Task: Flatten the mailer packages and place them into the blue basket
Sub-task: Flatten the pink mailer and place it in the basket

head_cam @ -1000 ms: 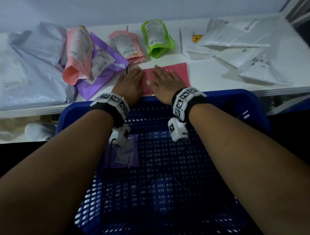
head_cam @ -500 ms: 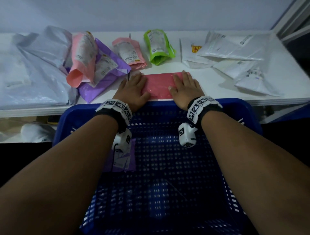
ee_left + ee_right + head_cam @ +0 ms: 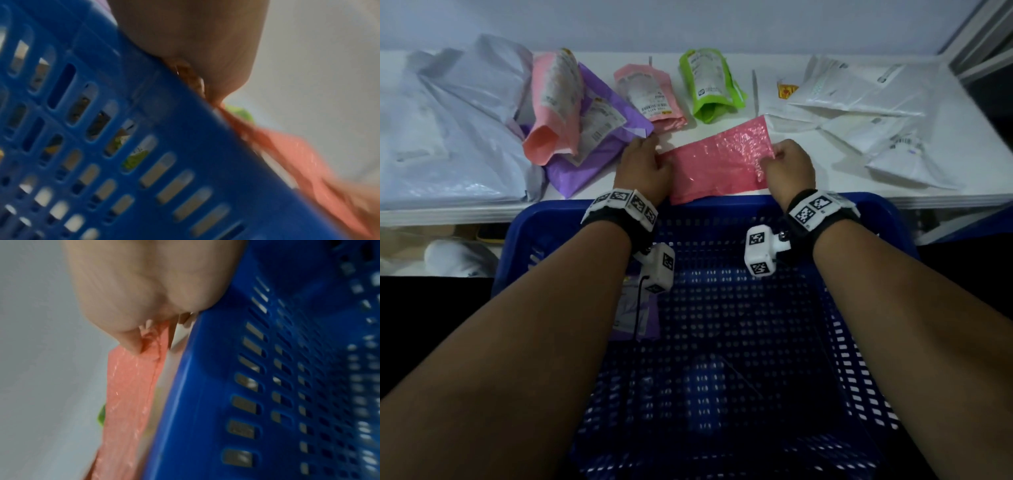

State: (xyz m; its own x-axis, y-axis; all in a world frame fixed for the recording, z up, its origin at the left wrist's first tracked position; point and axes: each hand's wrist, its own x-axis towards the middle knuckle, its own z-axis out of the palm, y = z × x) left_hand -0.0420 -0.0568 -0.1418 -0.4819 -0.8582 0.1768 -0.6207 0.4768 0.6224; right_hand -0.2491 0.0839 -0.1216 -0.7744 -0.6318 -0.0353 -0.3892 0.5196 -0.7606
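Between the left hand (image 3: 642,168) and right hand (image 3: 787,168): a pink-red bubble mailer (image 3: 717,168), its surface dimpled and glossy. Below both wrists: a blue basket (image 3: 876,219) with a slotted grid pattern; inside it, under the left wrist, a purple mailer (image 3: 647,322) with a white label. Both wrists carry white bands (image 3: 818,207) printed with black-and-white square markers. Beyond the hands: a lime-green pouch (image 3: 710,85), a pink pouch (image 3: 650,96), a purple mailer behind a salmon-pink one (image 3: 553,102); beyond the right hand, white mailers (image 3: 859,96); far beyond the left hand, pale grey mailers (image 3: 448,130).
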